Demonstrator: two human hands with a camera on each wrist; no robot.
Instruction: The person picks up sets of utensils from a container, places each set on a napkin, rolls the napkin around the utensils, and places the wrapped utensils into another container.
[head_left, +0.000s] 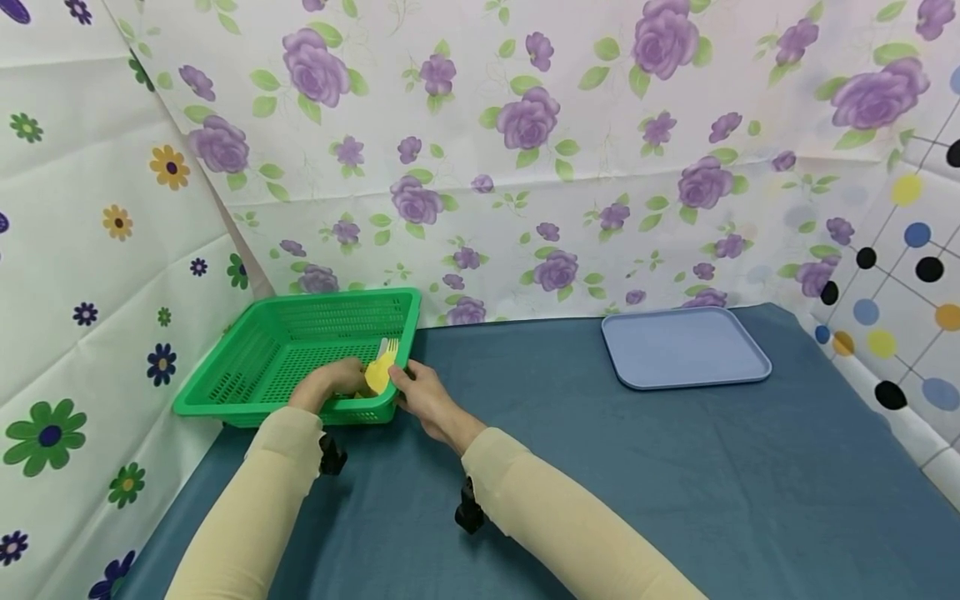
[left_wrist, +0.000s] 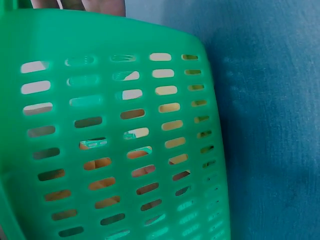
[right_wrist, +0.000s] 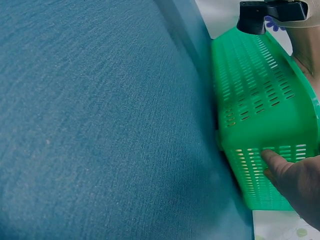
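Observation:
At the back left, a green slotted basket stands on the blue cloth. My left hand reaches inside, by its near right corner, and its fingertips meet a yellow rounded piece like a utensil head. Its fingers are partly hidden, so whether they grip it cannot be told. Pale yellow fork tines and a whitish flat piece show beyond. With the thumb over the rim and fingers against the outer wall, my right hand holds the basket's right side. Through the slots in the left wrist view, yellow, white and green pieces show.
A light blue tray lies at the back right of the blue cloth. A floral sheet hangs behind, with patterned sheets at both sides. The basket stands close to the left sheet.

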